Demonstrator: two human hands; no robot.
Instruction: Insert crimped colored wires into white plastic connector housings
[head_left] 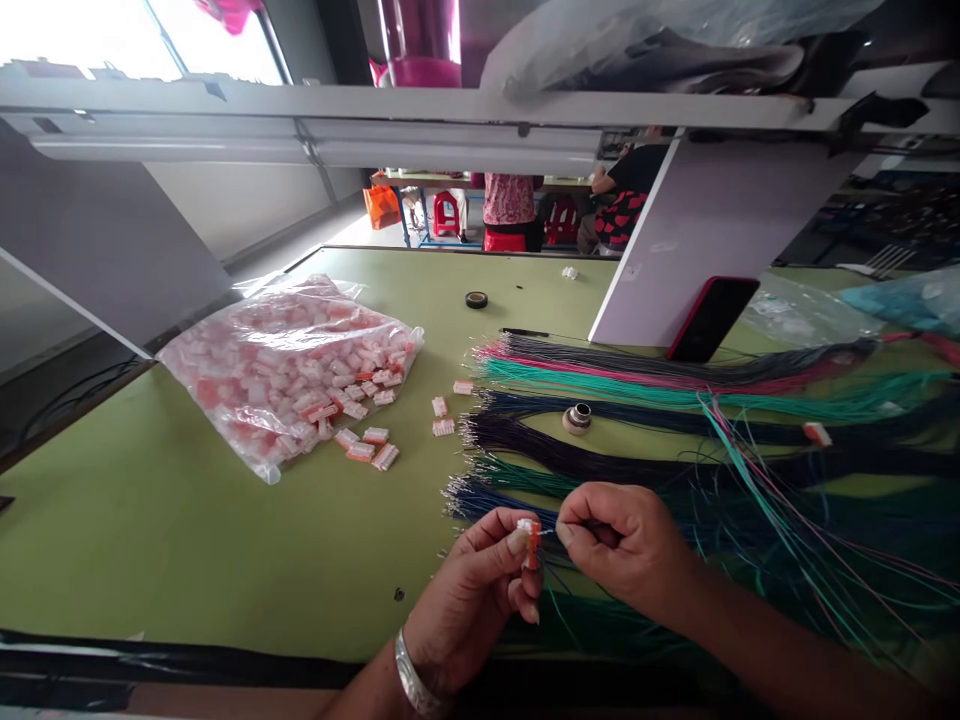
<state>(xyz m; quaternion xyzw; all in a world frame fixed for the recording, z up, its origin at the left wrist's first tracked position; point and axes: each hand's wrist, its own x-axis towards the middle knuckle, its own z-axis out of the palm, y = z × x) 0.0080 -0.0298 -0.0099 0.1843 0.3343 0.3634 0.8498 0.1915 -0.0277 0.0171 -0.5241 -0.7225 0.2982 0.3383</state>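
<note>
I have the left hand (469, 610) pinching a white-and-orange connector (531, 540) upright, steadying it beside the right hand (626, 545), pinched closed on what looks like a thin wire (546, 532).

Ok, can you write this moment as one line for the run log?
left hand: orange-white connector | right hand: thin wire | beside: blue wire bundle

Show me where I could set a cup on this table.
The green table has bare room between the bag of connectors and the left hand, and a smaller patch between the bag and the black tape roll. The wire bundles on the right are crowded.
</note>
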